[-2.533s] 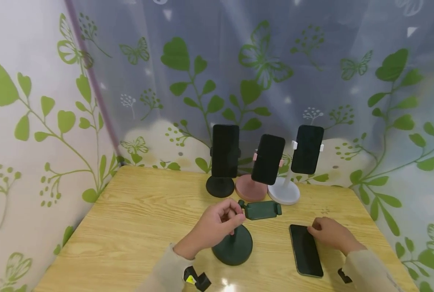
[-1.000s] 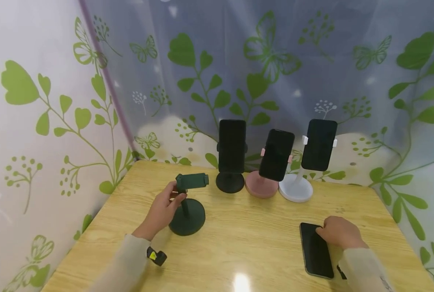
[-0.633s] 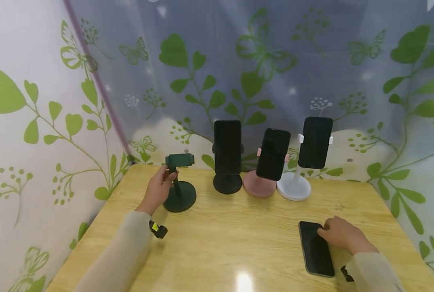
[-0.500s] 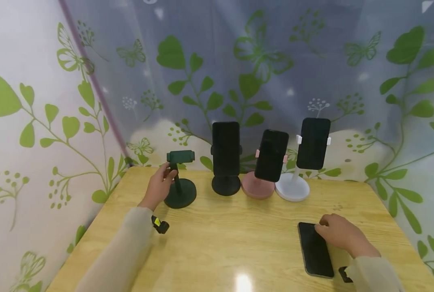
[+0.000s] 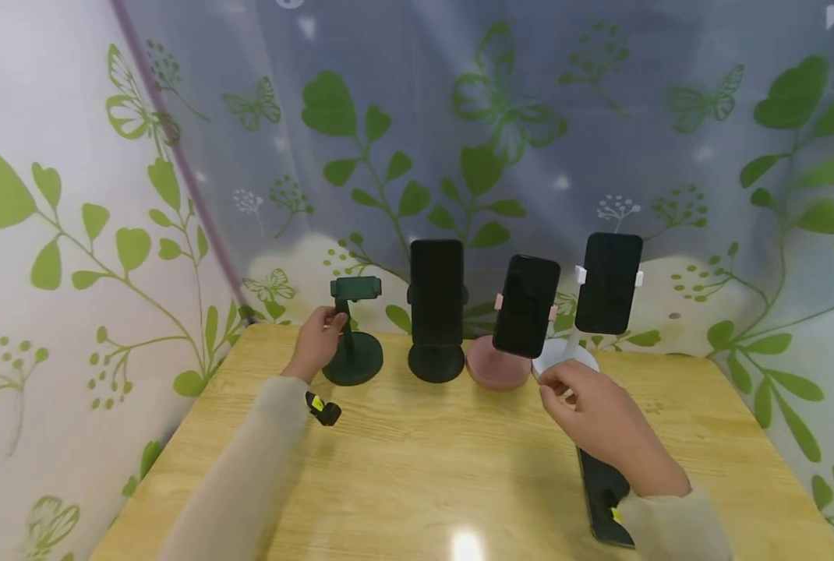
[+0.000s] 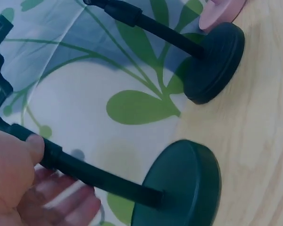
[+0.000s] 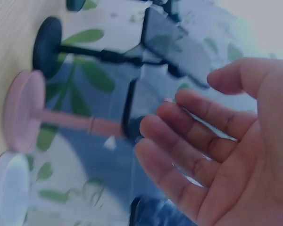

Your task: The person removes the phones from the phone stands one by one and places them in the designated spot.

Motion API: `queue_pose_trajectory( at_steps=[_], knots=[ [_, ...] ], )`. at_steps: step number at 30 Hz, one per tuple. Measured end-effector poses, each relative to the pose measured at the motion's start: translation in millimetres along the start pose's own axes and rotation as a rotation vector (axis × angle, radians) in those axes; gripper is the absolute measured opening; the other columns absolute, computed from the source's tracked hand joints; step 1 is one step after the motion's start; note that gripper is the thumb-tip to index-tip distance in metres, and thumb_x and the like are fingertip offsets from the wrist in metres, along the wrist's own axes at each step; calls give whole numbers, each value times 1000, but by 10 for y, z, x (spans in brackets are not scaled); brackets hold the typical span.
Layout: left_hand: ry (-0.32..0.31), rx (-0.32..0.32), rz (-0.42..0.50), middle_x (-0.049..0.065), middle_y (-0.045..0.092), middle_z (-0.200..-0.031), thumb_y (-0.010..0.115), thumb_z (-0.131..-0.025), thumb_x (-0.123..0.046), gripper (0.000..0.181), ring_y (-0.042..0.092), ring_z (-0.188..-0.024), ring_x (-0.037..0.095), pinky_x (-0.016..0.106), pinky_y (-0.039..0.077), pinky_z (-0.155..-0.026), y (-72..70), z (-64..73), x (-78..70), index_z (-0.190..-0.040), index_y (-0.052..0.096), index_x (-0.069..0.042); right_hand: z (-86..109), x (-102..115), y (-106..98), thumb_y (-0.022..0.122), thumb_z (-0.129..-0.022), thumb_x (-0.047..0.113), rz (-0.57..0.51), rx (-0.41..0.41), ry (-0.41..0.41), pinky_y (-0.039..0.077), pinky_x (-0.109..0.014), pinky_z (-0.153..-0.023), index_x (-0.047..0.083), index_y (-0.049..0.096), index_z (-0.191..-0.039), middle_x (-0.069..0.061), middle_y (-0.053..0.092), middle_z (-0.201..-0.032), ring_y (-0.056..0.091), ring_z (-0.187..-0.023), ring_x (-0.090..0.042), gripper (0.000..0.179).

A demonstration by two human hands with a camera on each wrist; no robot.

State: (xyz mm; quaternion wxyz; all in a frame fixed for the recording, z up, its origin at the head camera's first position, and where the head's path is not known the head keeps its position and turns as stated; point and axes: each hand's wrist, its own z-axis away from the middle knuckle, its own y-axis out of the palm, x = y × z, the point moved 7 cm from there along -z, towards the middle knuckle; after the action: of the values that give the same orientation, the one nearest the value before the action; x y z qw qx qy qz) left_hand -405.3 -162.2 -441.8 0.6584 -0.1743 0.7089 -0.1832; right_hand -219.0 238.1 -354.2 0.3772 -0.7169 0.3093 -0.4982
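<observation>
At the table's back left, my left hand (image 5: pixel 316 343) holds the stem of a dark green phone stand (image 5: pixel 354 362). Its clamp has no phone in it. In the left wrist view, my thumb lies over the stem and the fingers are beneath it. My right hand (image 5: pixel 595 417) is above the table at the right, its fingers loosely bent with nothing between them. Under that hand and wrist, partly hidden, a dark smartphone (image 5: pixel 602 475) lies flat. The right wrist view shows the right hand's palm and spread fingers (image 7: pixel 172 127).
Beside the green stand, a black phone stand (image 5: pixel 436 364), a pink one (image 5: pixel 497 372) and a white one (image 5: pixel 564 354) form a row, each bearing a dark phone. A leaf-patterned curtain (image 5: pixel 389 117) hangs behind the wooden table (image 5: pixel 403 467).
My left hand has carried the green stand from the table's middle to the back left, into line with the others. My right hand has risen off the flat smartphone and moved forward and left.
</observation>
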Motion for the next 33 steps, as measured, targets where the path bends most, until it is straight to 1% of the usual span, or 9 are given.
queue_pose_trajectory(
  at_steps=[2, 4, 8, 11, 15, 17, 21, 26, 33],
  knots=[
    [-26, -2, -45, 27, 49, -146, 42, -113, -36, 54, 53, -132, 43, 56, 46, -107, 4, 28, 8, -152, 37, 1, -12, 132, 38, 62, -104, 19, 6, -21, -49, 57, -46, -85, 18, 70, -111, 5, 67, -110, 66, -99, -18, 11],
    [-47, 9, -130, 28, 51, -144, 40, -114, -33, 52, 55, -129, 43, 57, 47, -104, 7, 145, -30, -152, 35, 3, -8, 232, 62, 62, -103, 18, 16, -52, -95, 58, -43, -85, 19, 69, -110, 7, 65, -108, 66, -98, -15, 9],
    [-28, 60, -336, 17, 68, -115, 47, -111, -31, 39, 67, -94, 31, 48, 54, -82, 94, 609, -311, -135, 55, -1, 17, 381, 59, 66, -100, 12, 10, -148, -188, 60, -38, -82, 20, 68, -106, 11, 63, -104, 62, -93, -7, 10],
    [77, 79, -346, 1, 68, -94, 58, -106, -37, 29, 63, -78, 19, 42, 52, -74, 237, 953, -674, -120, 66, -12, 11, 481, 44, 68, -98, 9, -13, -215, -234, 59, -35, -81, 20, 70, -106, 12, 63, -103, 61, -92, -5, 13],
    [266, 34, -266, -8, 69, -97, 67, -102, -35, 23, 65, -90, 15, 40, 54, -84, 369, 1261, -1157, -120, 68, -20, 13, 606, 61, 69, -97, 9, -15, -244, -255, 59, -34, -80, 19, 70, -107, 12, 64, -107, 63, -94, -7, 14],
    [340, 0, -251, -10, 69, -99, 70, -101, -31, 22, 66, -93, 13, 40, 54, -87, 382, 1403, -1317, -120, 68, -22, 70, 657, 58, 71, -96, 11, -11, -235, -254, 59, -31, -78, 22, 70, -107, 14, 64, -108, 63, -93, -4, 16],
    [426, -17, -210, -18, 68, -101, 72, -99, -29, 21, 65, -91, 5, 32, 54, -77, 353, 1683, -1514, -120, 68, -27, 249, 748, -10, 74, -94, 12, 0, -214, -259, 58, -28, -73, 26, 69, -109, 18, 64, -109, 61, -89, 1, 21],
    [456, 34, -229, -20, 67, -106, 71, -100, -33, 28, 65, -102, 4, 32, 54, -80, 356, 1787, -1585, -126, 65, -26, 242, 692, -11, 75, -93, 13, 52, -215, -245, 55, -24, -66, 24, 69, -110, 16, 64, -108, 56, -78, 3, 21],
    [382, 211, -325, -14, 67, -111, 66, -101, -44, 43, 66, -107, 9, 39, 55, -83, 405, 1775, -1507, -139, 59, -26, 190, 674, 19, 75, -94, 15, 74, -207, -245, 55, -23, -67, 25, 70, -108, 16, 65, -108, 58, -80, 3, 18]
  ],
)
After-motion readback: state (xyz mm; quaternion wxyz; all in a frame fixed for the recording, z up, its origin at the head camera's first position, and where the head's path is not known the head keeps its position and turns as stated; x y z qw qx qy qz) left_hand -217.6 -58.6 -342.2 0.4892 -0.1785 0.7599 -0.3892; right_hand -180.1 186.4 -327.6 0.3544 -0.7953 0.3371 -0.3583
